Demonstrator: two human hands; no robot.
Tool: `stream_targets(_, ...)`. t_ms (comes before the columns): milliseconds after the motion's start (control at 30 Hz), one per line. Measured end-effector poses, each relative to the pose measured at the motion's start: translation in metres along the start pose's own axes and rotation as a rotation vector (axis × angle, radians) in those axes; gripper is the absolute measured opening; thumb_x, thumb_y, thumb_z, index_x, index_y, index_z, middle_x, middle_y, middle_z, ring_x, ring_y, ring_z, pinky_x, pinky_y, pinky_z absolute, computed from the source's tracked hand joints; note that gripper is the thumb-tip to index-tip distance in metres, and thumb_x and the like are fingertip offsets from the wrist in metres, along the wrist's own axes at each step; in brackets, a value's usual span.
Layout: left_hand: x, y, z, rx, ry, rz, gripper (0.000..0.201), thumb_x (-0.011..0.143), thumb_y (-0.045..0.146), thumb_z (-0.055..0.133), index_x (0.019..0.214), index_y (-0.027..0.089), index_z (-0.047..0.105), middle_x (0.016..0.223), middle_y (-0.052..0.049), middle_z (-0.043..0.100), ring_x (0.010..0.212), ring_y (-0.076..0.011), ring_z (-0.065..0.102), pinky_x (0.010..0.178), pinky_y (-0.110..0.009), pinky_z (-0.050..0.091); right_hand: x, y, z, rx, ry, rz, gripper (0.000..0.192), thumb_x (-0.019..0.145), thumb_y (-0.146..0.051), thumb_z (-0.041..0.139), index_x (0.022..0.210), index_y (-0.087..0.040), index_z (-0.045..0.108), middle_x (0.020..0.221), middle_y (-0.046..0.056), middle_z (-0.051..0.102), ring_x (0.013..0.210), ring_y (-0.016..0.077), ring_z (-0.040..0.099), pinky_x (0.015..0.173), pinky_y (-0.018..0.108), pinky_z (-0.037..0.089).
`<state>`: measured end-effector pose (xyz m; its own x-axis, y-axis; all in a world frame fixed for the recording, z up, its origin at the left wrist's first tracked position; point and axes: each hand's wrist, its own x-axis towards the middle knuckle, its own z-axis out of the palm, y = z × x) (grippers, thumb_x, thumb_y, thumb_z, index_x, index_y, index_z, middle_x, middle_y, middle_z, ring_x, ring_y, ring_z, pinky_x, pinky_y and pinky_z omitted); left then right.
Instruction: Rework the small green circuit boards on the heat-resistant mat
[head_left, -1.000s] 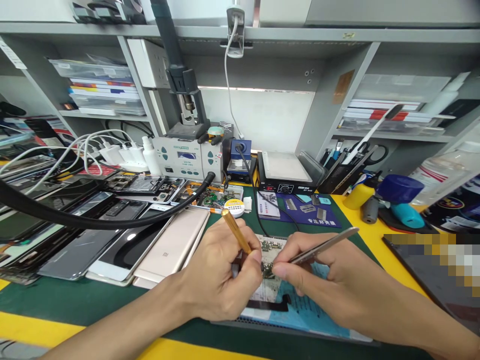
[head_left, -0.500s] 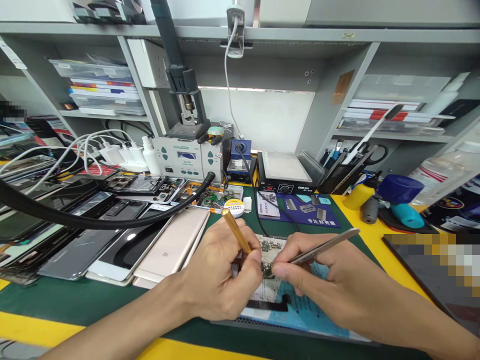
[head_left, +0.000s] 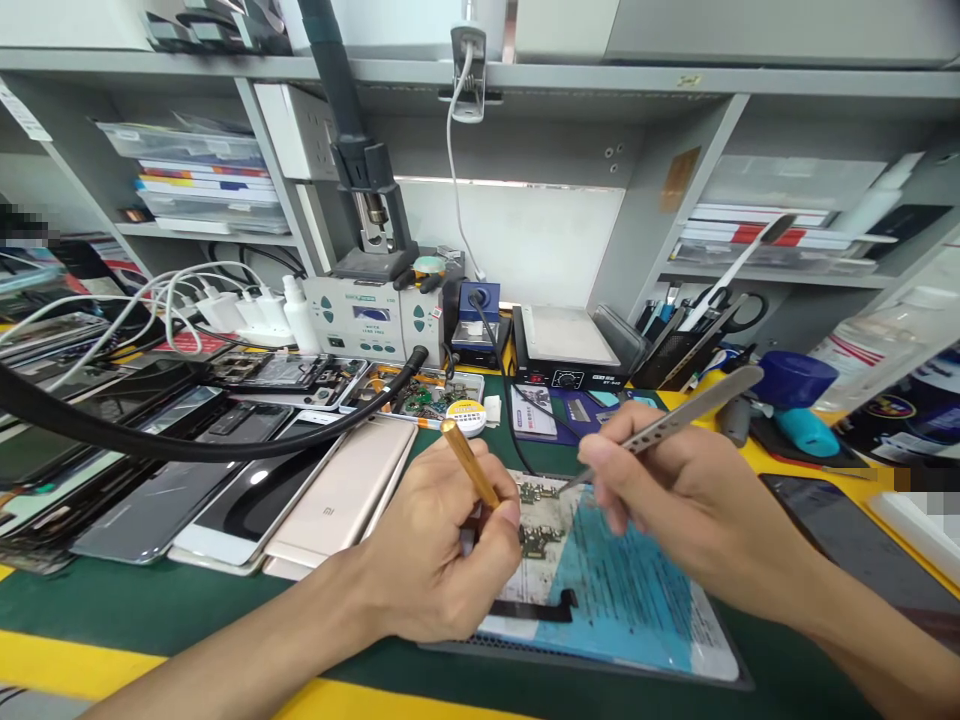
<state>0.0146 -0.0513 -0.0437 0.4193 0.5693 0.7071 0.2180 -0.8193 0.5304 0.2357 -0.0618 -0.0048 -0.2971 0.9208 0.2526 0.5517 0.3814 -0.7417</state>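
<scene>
In the head view my left hand [head_left: 450, 540] is closed round a slim gold-coloured rod-like tool [head_left: 470, 463]; its lower end is hidden behind my fingers. My right hand [head_left: 660, 490] pinches metal tweezers [head_left: 686, 412], their tips pointing down and left close to a small circuit board [head_left: 536, 493]. A second small circuit board [head_left: 541, 541] lies nearer me, beside my left fingertips. Both boards rest on a stained white and blue work pad [head_left: 637, 600]. A black flex strip [head_left: 536, 607] lies on the pad's near part.
Several phones [head_left: 337, 500] lie at the left, under a thick black hose [head_left: 225, 445]. A hot-air station [head_left: 367, 318] and a flat heating plate [head_left: 566, 335] stand behind. At right are a pen holder [head_left: 679, 335], a blue-capped container [head_left: 796, 380] and a dark phone [head_left: 862, 540].
My right hand has lifted and moved right with the tweezers, uncovering the nearer board and more of the pad. My left hand stays nearly in place.
</scene>
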Motion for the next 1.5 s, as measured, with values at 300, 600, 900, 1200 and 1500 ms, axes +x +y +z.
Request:
stream_targets(300,-0.004,-0.004,0.0,-0.025,0.006,-0.065,0.016,0.089,0.01,0.048,0.076,0.016,0.057,0.071,0.001,0.056,0.069,-0.0124,0.051,0.069,-0.029,0.039,0.018,0.009,-0.009,0.142,0.092,0.134,0.046,0.099,-0.049,0.055,0.064,-0.021,0.052,0.053,-0.002,0.054,0.044,0.0111,0.05,0.044,0.024,0.04)
stream_targets(600,-0.01,-0.008,-0.004,-0.089,0.137,-0.173,0.02,0.095,0.017,0.047,0.08,0.019,0.061,0.071,0.002,0.06,0.068,-0.0132,0.056,0.071,-0.03,0.044,0.025,0.018,-0.01,0.244,0.114,0.262,0.035,0.095,-0.051,0.056,0.076,-0.021,0.054,0.051,-0.001,0.059,0.044,0.0138,0.051,0.041,0.024,0.038)
stream_targets(900,0.003,-0.031,-0.022,-0.15,0.562,-0.343,0.026,0.097,0.023,0.052,0.073,0.019,0.063,0.09,0.001,0.062,0.074,-0.0122,0.06,0.072,-0.024,0.05,0.037,0.037,-0.018,0.104,0.149,0.39,0.032,0.099,-0.043,0.05,0.087,-0.016,0.064,0.061,0.002,0.064,0.047,0.0136,0.053,0.041,0.025,0.041)
stream_targets(1200,0.012,-0.046,-0.037,-0.146,0.726,-0.451,0.02,0.091,0.029,0.058,0.079,0.016,0.067,0.078,-0.001,0.059,0.069,-0.0153,0.06,0.065,-0.026,0.049,0.043,0.053,-0.028,-0.316,0.163,0.391,0.037,0.102,-0.045,0.056,0.084,-0.015,0.065,0.067,-0.004,0.062,0.053,0.0116,0.059,0.056,0.027,0.052)
stream_targets(1500,0.012,-0.048,-0.035,-0.115,0.638,-0.486,0.02,0.091,0.029,0.06,0.077,0.015,0.063,0.079,-0.001,0.063,0.067,-0.0133,0.058,0.065,-0.028,0.05,0.042,0.051,-0.026,-0.557,0.134,0.35,0.03,0.102,-0.042,0.058,0.097,-0.014,0.067,0.086,0.001,0.069,0.069,0.0154,0.066,0.067,0.032,0.057)
